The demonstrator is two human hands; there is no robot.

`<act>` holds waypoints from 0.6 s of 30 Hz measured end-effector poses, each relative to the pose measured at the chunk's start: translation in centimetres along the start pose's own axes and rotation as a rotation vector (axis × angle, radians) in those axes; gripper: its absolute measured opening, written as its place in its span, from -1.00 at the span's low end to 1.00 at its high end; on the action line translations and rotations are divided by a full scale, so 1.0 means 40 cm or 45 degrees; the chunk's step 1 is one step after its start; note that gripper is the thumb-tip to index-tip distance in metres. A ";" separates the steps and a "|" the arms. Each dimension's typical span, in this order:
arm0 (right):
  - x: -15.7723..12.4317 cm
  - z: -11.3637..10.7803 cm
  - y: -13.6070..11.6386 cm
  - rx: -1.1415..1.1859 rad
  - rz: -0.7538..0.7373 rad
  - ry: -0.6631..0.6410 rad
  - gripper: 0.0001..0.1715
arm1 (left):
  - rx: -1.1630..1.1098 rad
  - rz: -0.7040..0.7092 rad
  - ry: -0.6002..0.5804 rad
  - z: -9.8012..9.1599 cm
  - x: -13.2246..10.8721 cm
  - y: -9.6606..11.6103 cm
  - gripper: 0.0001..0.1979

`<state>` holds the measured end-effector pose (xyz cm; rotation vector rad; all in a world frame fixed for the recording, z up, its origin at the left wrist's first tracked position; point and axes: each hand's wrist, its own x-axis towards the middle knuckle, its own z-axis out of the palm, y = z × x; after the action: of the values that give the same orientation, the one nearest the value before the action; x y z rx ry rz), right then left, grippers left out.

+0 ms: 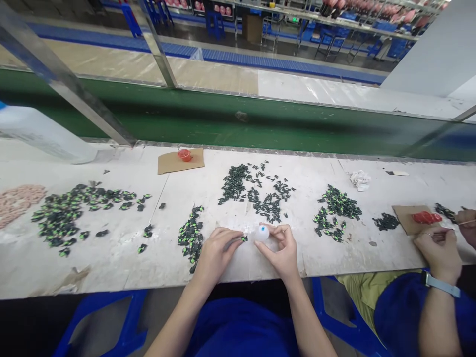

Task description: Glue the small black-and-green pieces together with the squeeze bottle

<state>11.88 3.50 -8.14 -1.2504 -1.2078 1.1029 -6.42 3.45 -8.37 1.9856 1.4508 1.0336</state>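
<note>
Between the thumb and fingers of my left hand (pixel 219 250) is a small black-and-green piece (pixel 244 238). My right hand (pixel 281 248) grips a small white round bottle (pixel 262 232) with a blue spot on top, close to the left fingertips. Beside my left hand lies a pile of black-and-green pieces (pixel 191 234). Beyond both hands, small dark parts (pixel 235 182) are spread over the white table (pixel 208 198). What the small pieces are cannot be made out.
Larger black-and-green pieces (pixel 59 213) and pinkish parts (pixel 20 201) lie at the left, near a big white bottle (pixel 48 131). A red cup (pixel 185 155) stands on cardboard (pixel 165 163). At the right, a co-worker's hand (pixel 441 248) is beside a red lump (pixel 426 217).
</note>
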 end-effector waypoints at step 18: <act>0.178 -0.182 -0.011 -1.121 -0.470 -0.194 -0.74 | -0.180 -0.136 0.023 0.004 -0.007 0.023 -0.84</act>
<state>19.62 10.05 -7.07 -1.4904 -2.0629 0.3769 -5.80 2.87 -7.86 1.7845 1.4352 1.0789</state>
